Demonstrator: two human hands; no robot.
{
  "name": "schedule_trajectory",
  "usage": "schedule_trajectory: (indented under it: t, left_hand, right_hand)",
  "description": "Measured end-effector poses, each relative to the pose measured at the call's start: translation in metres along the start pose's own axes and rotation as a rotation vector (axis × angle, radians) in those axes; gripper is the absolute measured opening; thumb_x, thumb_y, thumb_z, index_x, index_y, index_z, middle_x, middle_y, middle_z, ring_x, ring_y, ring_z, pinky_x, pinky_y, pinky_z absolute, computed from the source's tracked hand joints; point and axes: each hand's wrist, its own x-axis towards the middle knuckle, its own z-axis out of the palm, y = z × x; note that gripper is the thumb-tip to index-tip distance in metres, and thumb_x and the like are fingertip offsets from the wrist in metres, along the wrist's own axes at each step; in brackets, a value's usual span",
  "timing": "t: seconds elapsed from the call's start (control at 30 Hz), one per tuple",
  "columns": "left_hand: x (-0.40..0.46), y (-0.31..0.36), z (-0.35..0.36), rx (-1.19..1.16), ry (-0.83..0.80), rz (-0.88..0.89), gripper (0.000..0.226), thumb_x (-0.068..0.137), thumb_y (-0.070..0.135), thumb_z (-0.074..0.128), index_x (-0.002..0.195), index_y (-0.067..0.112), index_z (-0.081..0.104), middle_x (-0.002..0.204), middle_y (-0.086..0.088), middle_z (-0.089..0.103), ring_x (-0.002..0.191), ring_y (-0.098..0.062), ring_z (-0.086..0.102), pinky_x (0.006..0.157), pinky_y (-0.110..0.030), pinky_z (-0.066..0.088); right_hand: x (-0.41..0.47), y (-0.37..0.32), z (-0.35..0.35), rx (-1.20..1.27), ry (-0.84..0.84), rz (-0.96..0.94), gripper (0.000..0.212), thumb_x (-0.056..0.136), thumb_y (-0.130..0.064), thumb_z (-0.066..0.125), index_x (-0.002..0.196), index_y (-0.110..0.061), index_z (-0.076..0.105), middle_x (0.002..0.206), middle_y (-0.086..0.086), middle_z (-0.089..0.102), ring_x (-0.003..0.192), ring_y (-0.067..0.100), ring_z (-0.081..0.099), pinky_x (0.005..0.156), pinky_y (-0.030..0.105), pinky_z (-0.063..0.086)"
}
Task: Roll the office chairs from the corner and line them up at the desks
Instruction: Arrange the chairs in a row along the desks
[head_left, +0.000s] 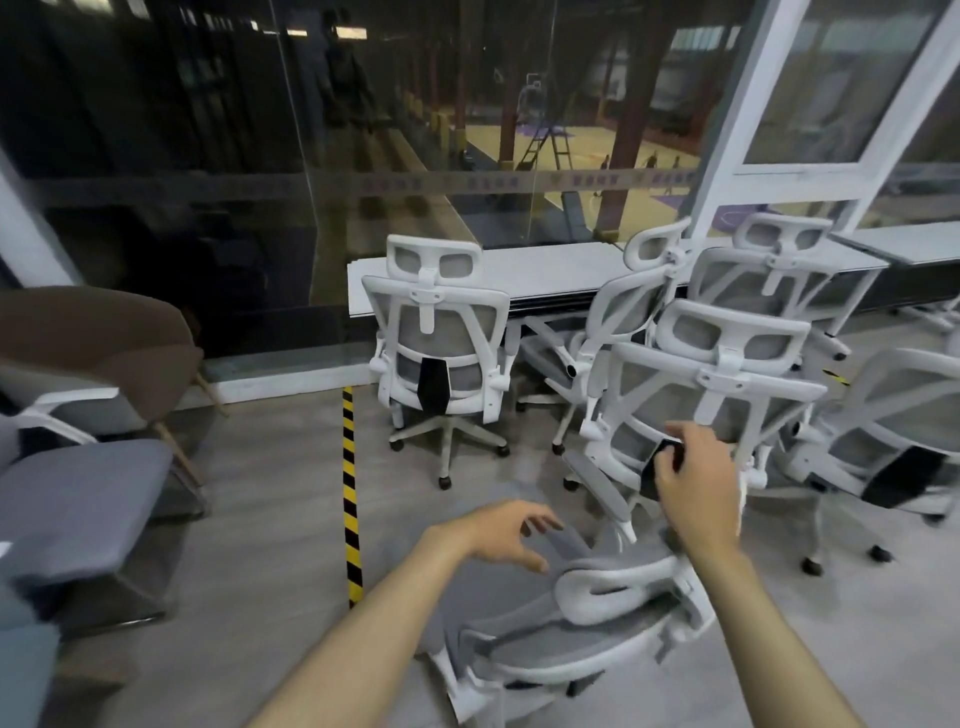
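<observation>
Gripping a dark lumbar pad (655, 470) on the nearest white chair (691, 415), the right hand (693, 480) curls around it; the left hand (506, 535) hovers loose, holding nothing, beside it, short of the desk (550, 270).

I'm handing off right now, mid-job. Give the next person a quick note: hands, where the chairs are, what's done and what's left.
Left hand: open, hovering above the floor, holding nothing.
Right hand: fingers on the back of the nearest white mesh office chair; grip unclear.
One white mesh chair already faces the long white desk.
Others, including an angled one, are bunched by the desk, not lined up.
A chair at your feet looks tipped.
Left: space them along the desk.
</observation>
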Motion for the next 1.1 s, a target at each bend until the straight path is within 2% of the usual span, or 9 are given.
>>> schedule_trajectory:
  t: [0.1, 0.2, 0.33, 0.5, 0.6, 0.7, 0.9, 1.03, 1.1]
  left_hand:
    - [-0.003, -0.037, -0.028, 0.007, 0.073, -0.015, 0.050, 0.088, 0.032, 0.077, 0.134, 0.030, 0.059, 0.130, 0.007, 0.062, 0.114, -0.012, 0.058, 0.102, -0.039, 0.051]
    - [-0.009, -0.078, -0.068, 0.019, 0.159, -0.036, 0.041, 0.089, 0.032, 0.074, 0.129, 0.033, 0.062, 0.123, 0.009, 0.065, 0.109, -0.009, 0.061, 0.100, -0.039, 0.052]
    - [-0.027, -0.131, -0.127, -0.016, 0.293, -0.067, 0.030, 0.096, 0.029, 0.064, 0.126, 0.033, 0.063, 0.120, 0.010, 0.066, 0.107, -0.008, 0.062, 0.096, -0.035, 0.054]
    - [-0.031, -0.204, -0.192, -0.036, 0.408, -0.108, 0.025, 0.097, 0.023, 0.060, 0.120, 0.032, 0.065, 0.115, 0.009, 0.069, 0.103, -0.010, 0.065, 0.092, -0.034, 0.055]
    - [-0.020, -0.242, -0.224, -0.059, 0.455, -0.132, 0.022, 0.098, 0.023, 0.057, 0.116, 0.034, 0.065, 0.113, 0.013, 0.069, 0.098, -0.008, 0.065, 0.086, -0.028, 0.054]
    - [-0.001, -0.274, -0.259, -0.102, 0.486, -0.153, 0.022, 0.097, 0.021, 0.057, 0.113, 0.034, 0.067, 0.110, 0.014, 0.069, 0.099, -0.007, 0.064, 0.087, -0.032, 0.055]
    - [0.058, -0.331, -0.328, -0.182, 0.507, -0.228, 0.022, 0.099, 0.020, 0.053, 0.112, 0.029, 0.068, 0.107, 0.010, 0.069, 0.098, -0.006, 0.063, 0.079, -0.022, 0.050]
    - [0.100, -0.364, -0.381, -0.171, 0.498, -0.280, 0.023, 0.100, 0.018, 0.050, 0.114, 0.027, 0.067, 0.104, 0.013, 0.067, 0.101, -0.009, 0.064, 0.085, -0.026, 0.052]
    - [0.121, -0.377, -0.409, -0.166, 0.524, -0.292, 0.021, 0.100, 0.019, 0.050, 0.111, 0.028, 0.066, 0.104, 0.011, 0.069, 0.101, -0.011, 0.065, 0.086, -0.030, 0.054]
  right_hand:
    - [0.015, -0.034, 0.044, 0.003, -0.154, -0.019, 0.030, 0.095, -0.018, 0.056, 0.124, -0.024, 0.057, 0.119, -0.005, 0.061, 0.104, 0.017, 0.060, 0.079, 0.039, 0.051]
    - [0.024, -0.069, 0.097, -0.035, -0.298, 0.012, 0.021, 0.096, -0.024, 0.057, 0.116, -0.028, 0.061, 0.113, -0.004, 0.065, 0.100, 0.019, 0.064, 0.081, 0.041, 0.054]
    - [0.038, -0.120, 0.162, -0.087, -0.460, -0.005, 0.015, 0.096, -0.023, 0.060, 0.109, -0.024, 0.068, 0.103, -0.002, 0.069, 0.096, 0.021, 0.066, 0.080, 0.035, 0.051]
    - [0.048, -0.173, 0.234, 0.002, -0.631, -0.080, 0.014, 0.097, -0.022, 0.061, 0.106, -0.026, 0.071, 0.103, -0.006, 0.074, 0.094, 0.015, 0.067, 0.087, 0.038, 0.054]
    - [0.059, -0.190, 0.273, 0.018, -0.652, -0.080, 0.015, 0.096, -0.022, 0.062, 0.101, -0.033, 0.071, 0.102, -0.009, 0.073, 0.091, 0.010, 0.067, 0.087, 0.041, 0.056]
    - [0.079, -0.202, 0.310, 0.031, -0.628, -0.091, 0.019, 0.095, -0.022, 0.058, 0.094, -0.038, 0.067, 0.098, -0.012, 0.065, 0.088, 0.011, 0.064, 0.084, 0.042, 0.055]
    - [0.141, -0.204, 0.396, 0.072, -0.612, -0.061, 0.018, 0.096, -0.017, 0.057, 0.100, -0.027, 0.072, 0.095, -0.019, 0.059, 0.087, 0.009, 0.063, 0.082, 0.038, 0.055]
    - [0.186, -0.211, 0.450, 0.093, -0.634, -0.003, 0.025, 0.094, -0.016, 0.060, 0.093, -0.041, 0.065, 0.099, -0.015, 0.064, 0.088, 0.008, 0.063, 0.084, 0.030, 0.053]
    - [0.207, -0.215, 0.473, 0.112, -0.619, 0.040, 0.024, 0.093, -0.015, 0.061, 0.092, -0.038, 0.066, 0.099, -0.011, 0.067, 0.087, 0.011, 0.063, 0.082, 0.029, 0.051]
